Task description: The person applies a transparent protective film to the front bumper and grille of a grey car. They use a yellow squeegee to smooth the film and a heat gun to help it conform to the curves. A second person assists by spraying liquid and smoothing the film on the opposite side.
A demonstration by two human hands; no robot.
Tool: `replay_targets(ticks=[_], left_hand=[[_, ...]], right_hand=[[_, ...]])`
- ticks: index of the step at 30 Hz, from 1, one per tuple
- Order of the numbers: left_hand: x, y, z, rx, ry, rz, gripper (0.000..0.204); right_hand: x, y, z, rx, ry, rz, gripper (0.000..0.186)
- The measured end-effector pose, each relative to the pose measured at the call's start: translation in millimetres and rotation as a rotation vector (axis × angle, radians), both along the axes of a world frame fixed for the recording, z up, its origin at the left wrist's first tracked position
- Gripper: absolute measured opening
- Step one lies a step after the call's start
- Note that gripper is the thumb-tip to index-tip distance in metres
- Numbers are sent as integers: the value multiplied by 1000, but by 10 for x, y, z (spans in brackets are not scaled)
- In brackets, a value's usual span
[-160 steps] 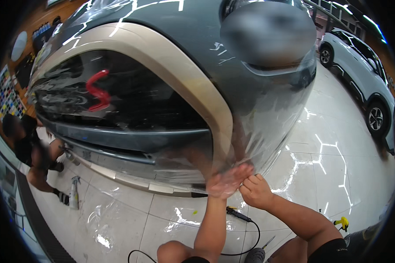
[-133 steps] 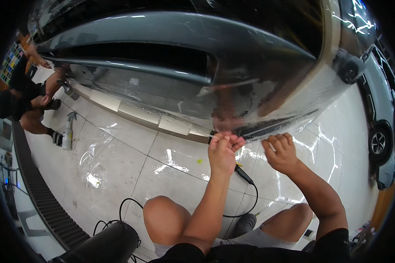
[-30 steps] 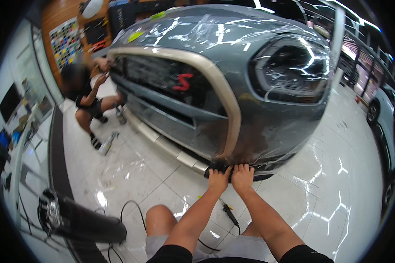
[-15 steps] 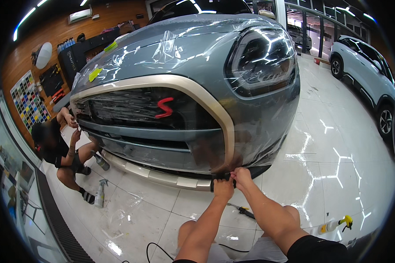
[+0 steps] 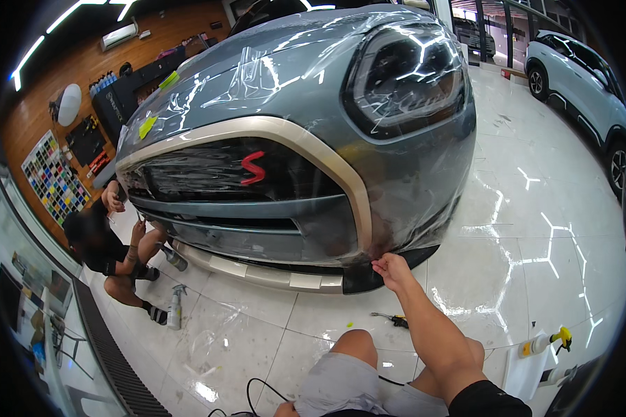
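My right hand (image 5: 394, 272) reaches to the lower front corner of a grey-green car (image 5: 424, 174). Its thumb and fingers are pinched together at the loose lower edge of clear film (image 5: 414, 240), just above the black bumper lip (image 5: 362, 276). The film lies wrinkled over the bumper, the grille and the hood. What skin shows at the bottom edge of the picture, beside my grey shorts, seems to be my left hand (image 5: 286, 409); its fingers cannot be made out. Above my right hand runs the beige grille frame (image 5: 364, 215).
A co-worker (image 5: 94, 236) crouches at the car's far left corner, hands on the bumper. Spray bottles (image 5: 177, 307) stand near them. On the floor lie a black-handled tool (image 5: 399, 321) and a black cable (image 5: 261, 384). A yellow-topped spray bottle (image 5: 546, 342) is at right; another car (image 5: 577, 87) stands behind.
My left hand has left the bumper corner and dropped back toward the lower edge. The right hand remains pinched at the film there. My view has shifted slightly.
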State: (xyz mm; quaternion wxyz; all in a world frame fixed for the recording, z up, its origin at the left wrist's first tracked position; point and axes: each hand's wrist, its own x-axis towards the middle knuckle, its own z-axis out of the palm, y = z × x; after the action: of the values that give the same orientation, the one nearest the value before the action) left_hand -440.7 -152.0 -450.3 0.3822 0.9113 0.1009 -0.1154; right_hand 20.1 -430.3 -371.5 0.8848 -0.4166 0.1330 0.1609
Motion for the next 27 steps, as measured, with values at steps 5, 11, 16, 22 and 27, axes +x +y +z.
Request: replay_targets(ticks=[5, 11, 16, 22, 27], left_hand=[[-61, -357, -139, 84, -77, 149, 38], [-105, -622, -340, 379, -25, 296, 41], [98, -912, -70, 136, -122, 446, 42], [207, -919, -318, 442, -159, 210, 36], [598, -896, -279, 981, -189, -185, 23]], right_hand=[[-8, 9, 99, 23, 4, 36, 8], [29, -10, 107, 4, -9, 134, 4], [43, -111, 73, 16, -24, 209, 4], [62, -114, -23, 19, -23, 264, 4], [182, -247, -10, 2, -32, 254, 5]])
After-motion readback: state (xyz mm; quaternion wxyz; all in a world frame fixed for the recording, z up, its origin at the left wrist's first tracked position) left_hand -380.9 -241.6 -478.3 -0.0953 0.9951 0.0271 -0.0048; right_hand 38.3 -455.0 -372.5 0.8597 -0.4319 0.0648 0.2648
